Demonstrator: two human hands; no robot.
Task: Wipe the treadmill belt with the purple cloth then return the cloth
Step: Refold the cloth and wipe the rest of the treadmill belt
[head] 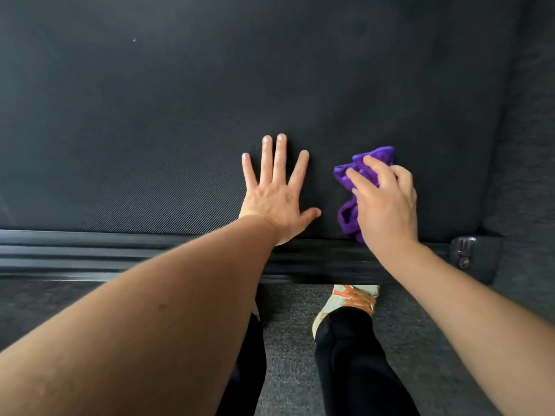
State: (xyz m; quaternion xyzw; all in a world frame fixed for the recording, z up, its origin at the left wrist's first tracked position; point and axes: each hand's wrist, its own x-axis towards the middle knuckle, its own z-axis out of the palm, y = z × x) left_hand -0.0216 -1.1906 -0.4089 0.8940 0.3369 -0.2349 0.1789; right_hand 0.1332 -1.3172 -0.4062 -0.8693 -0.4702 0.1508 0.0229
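1. The left hand lies flat on the treadmill belt, fingers straight and spread, pointing to 12 o'clock, holding nothing.
2. At its 3 o'clock, the right hand curls its fingers over the bunched purple cloth, which rests on the belt near its front edge.
3. The dark textured belt fills the upper view.
4. A black ribbed side rail runs along its 6 o'clock edge.
5. Grey carpet lies below, with a pale orange-laced shoe.
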